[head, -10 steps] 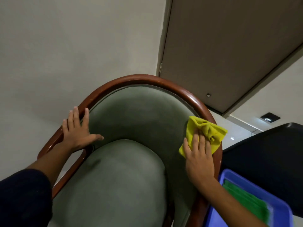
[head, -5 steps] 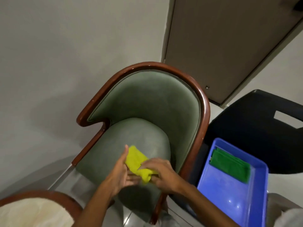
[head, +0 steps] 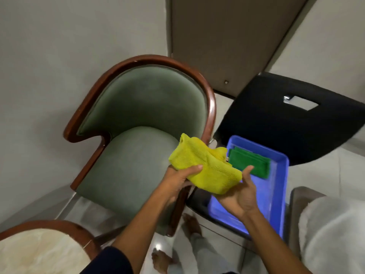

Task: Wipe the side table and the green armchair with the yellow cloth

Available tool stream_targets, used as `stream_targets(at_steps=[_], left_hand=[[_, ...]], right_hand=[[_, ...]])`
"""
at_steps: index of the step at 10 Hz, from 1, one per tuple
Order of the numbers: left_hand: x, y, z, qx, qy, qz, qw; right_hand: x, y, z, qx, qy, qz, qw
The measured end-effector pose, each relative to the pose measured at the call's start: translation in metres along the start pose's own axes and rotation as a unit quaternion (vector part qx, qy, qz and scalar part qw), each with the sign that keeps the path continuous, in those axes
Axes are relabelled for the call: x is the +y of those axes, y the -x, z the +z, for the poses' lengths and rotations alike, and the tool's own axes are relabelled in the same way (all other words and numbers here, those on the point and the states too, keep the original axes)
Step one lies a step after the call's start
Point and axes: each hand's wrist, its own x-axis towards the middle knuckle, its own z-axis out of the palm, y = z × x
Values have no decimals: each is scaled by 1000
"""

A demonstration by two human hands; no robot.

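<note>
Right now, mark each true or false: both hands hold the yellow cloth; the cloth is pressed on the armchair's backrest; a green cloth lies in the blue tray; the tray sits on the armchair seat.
1. Both hands hold the yellow cloth: true, left hand and right hand.
2. Cloth pressed on the green armchair backrest: false, it is held in the air, off the chair.
3. Green cloth lies in the blue tray: true.
4. Tray on the armchair seat: false, it rests on the black chair.

Both hands hold yellow cloth above green armchair.
</note>
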Motion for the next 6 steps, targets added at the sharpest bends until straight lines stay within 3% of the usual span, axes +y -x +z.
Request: stream_targets(at_steps=[1, 2, 3, 4, 5, 6], left_hand=[[-40, -23, 52, 0, -44, 5, 999], [-75, -49, 85, 6, -86, -20, 996], [-103, -66, 96, 46, -159, -58, 985], [-144, -80, 87, 15, -436, -93, 895], [-149, -68, 79, -22, -591, -62, 804], [-142, -54, 73, -40, -621, 54, 781]], right_hand=[[-42, 20, -57, 88, 120, -69, 986], [-58, 30, -116, 220, 296, -52, 928], [-60, 33, -157, 280, 374, -21, 884], [-49, 31, -200, 381, 493, 13, 782], [-35, 25, -211, 412, 583, 74, 696], [-30, 20, -205, 448, 580, 81, 675]])
